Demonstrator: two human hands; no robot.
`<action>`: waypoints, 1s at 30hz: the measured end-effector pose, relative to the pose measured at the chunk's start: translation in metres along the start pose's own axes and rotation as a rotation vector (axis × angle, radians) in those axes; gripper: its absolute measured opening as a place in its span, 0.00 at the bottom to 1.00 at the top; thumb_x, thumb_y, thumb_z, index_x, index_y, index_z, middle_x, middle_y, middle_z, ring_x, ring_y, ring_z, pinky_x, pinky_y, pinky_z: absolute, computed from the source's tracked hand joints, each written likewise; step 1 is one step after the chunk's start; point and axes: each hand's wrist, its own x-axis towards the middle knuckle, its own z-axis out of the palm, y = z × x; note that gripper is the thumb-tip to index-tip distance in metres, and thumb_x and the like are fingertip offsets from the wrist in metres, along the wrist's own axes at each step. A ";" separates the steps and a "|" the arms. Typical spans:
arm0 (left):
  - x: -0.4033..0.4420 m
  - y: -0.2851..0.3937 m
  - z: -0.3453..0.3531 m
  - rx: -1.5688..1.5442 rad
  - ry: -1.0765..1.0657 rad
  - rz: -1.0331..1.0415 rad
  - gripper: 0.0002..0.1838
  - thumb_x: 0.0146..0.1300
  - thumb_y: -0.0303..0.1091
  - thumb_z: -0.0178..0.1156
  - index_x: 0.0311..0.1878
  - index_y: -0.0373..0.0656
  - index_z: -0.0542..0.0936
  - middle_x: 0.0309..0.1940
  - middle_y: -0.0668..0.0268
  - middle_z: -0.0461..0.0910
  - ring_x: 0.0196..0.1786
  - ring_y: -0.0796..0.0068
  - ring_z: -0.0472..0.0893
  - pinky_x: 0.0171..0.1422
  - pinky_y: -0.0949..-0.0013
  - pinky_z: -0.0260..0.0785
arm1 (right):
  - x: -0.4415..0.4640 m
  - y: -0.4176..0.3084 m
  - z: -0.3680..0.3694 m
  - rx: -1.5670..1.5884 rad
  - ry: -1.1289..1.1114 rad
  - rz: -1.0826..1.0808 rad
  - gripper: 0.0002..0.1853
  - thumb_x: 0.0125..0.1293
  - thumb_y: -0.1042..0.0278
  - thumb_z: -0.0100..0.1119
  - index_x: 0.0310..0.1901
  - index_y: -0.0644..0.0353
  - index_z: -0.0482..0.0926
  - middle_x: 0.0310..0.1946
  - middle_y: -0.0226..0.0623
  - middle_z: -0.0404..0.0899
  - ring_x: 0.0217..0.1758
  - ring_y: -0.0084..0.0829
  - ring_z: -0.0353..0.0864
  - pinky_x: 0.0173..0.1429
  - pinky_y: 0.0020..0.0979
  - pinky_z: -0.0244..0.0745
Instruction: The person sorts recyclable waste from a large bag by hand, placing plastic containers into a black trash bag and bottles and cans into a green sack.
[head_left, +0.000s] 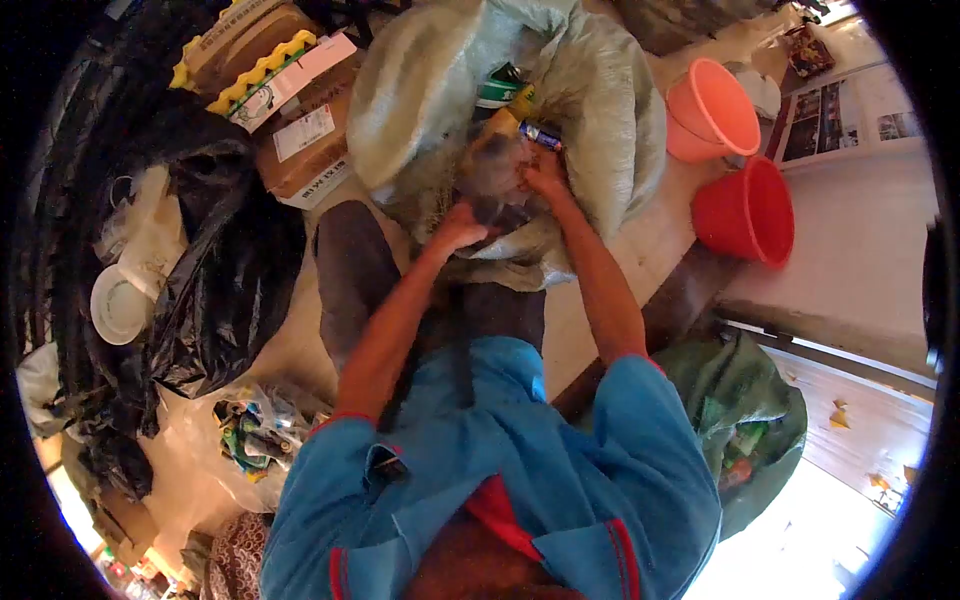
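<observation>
A large pale woven sack (400, 120) stands with its mouth spread in front of my knees. Inside the mouth, a thin, crumpled plastic bag (492, 165) stretches between my hands, partly blurred. My left hand (459, 230) is closed on its near lower edge, close to the sack's rim. My right hand (545, 172) grips its right side, fingers bent. Just beyond the right hand lies a blue can (540, 135). A green and white package (498, 90) and a yellow item (523, 100) show deeper in the sack.
Cardboard boxes (310, 150) and black plastic bags (225, 250) lie to the left, with a white round lid (121, 304). A clear bag of cans (255, 435) sits lower left. On the right are a pink bucket (690, 115), a red bucket (725, 215) and a green sack (750, 400).
</observation>
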 end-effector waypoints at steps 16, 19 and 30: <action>0.009 -0.029 0.013 -0.155 0.127 0.088 0.40 0.42 0.48 0.70 0.57 0.35 0.69 0.55 0.53 0.72 0.56 0.59 0.74 0.60 0.65 0.66 | -0.065 -0.084 0.006 -0.851 -0.136 -0.128 0.20 0.49 0.57 0.61 0.42 0.60 0.80 0.38 0.49 0.80 0.45 0.47 0.79 0.48 0.42 0.74; 0.016 -0.027 0.015 -0.111 -0.063 -0.230 0.38 0.43 0.55 0.67 0.51 0.33 0.74 0.53 0.49 0.74 0.53 0.56 0.76 0.56 0.63 0.69 | -0.060 -0.078 -0.017 -0.689 -0.223 -0.231 0.18 0.51 0.57 0.62 0.40 0.61 0.79 0.34 0.49 0.80 0.42 0.49 0.79 0.44 0.41 0.73; 0.024 -0.088 0.042 0.155 0.145 0.112 0.32 0.47 0.47 0.65 0.49 0.29 0.73 0.43 0.43 0.76 0.49 0.45 0.75 0.52 0.55 0.69 | -0.033 -0.029 -0.012 -0.436 -0.012 -0.464 0.21 0.54 0.62 0.62 0.50 0.61 0.74 0.44 0.45 0.78 0.45 0.42 0.78 0.50 0.38 0.71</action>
